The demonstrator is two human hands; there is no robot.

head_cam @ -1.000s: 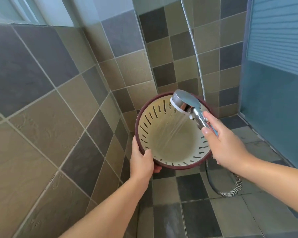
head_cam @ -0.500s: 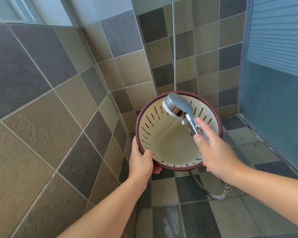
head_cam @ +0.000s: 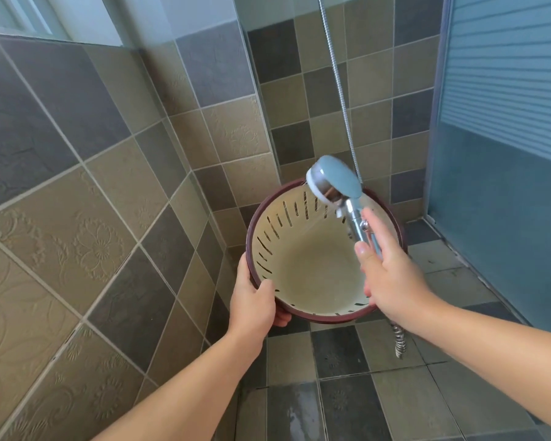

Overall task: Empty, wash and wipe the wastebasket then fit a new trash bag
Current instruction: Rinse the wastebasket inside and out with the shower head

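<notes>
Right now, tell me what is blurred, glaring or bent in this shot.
Head view: the shower head is slightly motion-blurred; daylight glares off the frosted door; wide-angle distortion bows the wall tiles at left; the basket and both hands look sharp.

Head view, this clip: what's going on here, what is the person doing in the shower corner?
A person is rinsing out a wastebasket in a tiled shower corner. The left hand grips the basket's dark red rim and tilts the opening toward the camera. The right hand holds a handheld shower head by its chrome handle over the far rim, spraying water into the cream, slotted inside. The basket is empty, with no bag fitted. The metal hose runs up the wall behind.
</notes>
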